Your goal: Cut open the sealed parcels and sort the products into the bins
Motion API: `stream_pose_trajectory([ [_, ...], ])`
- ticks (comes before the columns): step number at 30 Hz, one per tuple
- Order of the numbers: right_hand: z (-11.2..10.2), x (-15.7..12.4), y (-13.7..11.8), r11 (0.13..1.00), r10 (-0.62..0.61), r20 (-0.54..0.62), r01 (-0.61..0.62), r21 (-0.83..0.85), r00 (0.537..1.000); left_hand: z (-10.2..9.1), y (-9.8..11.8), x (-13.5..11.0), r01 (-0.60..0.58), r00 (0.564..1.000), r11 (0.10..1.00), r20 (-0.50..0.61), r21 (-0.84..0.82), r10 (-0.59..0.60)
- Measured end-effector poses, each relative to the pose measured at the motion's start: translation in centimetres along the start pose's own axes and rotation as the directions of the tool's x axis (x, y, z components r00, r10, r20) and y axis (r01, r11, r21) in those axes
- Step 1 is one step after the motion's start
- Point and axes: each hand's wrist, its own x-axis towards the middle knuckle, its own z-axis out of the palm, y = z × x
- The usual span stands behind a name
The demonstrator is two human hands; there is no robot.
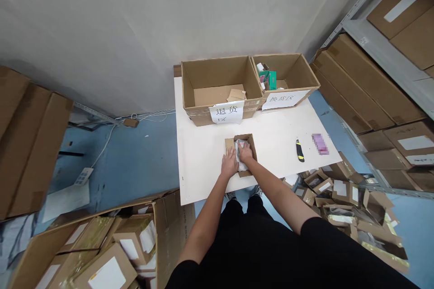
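Observation:
A small cardboard box (252, 146) lies with its flaps apart near the front edge of the white table. Inside it is a whitish, plastic-wrapped packet (240, 165). My right hand (245, 151) reaches into the box, fingers closed on the packet; the hand covers part of it. Along the box's left side lies my left hand (230, 163), its fingers stretched over the edge beside the left flap (229, 143). To the right on the table is a black and yellow utility knife (299, 151). A blurred purple item (320, 144) sits beyond the knife.
Two large labelled cartons, a left one (200, 116) and a right one (298, 86), stand at the table's back, with small boxes inside. A big carton of parcels (169, 221) is at lower left. Discarded boxes (346, 189) cover the floor at right, below shelving (373, 45).

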Motion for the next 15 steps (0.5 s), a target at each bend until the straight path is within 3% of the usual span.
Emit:
stream_pose_trajectory([
  [7, 1.4, -1.9, 0.4, 0.999, -0.046, -0.051, 0.047, 0.017, 0.998, 0.5, 0.4, -0.9, 0.128, 0.991, 0.99, 0.053, -0.068, -0.124],
  [11, 1.2, -2.2, -0.1, 0.998, -0.02, -0.044, 0.023, 0.064, 0.999, 0.4, -0.1, -0.9, 0.126, 0.99, 0.992, 0.062, -0.029, -0.124],
  [15, 0.2, -2.8, -1.2, 0.997, 0.004, -0.158, 0.009, 0.079, 0.987, 0.3, -0.3, -1.2, 0.161, 0.986, 0.987, 0.047, 0.022, -0.162],
])
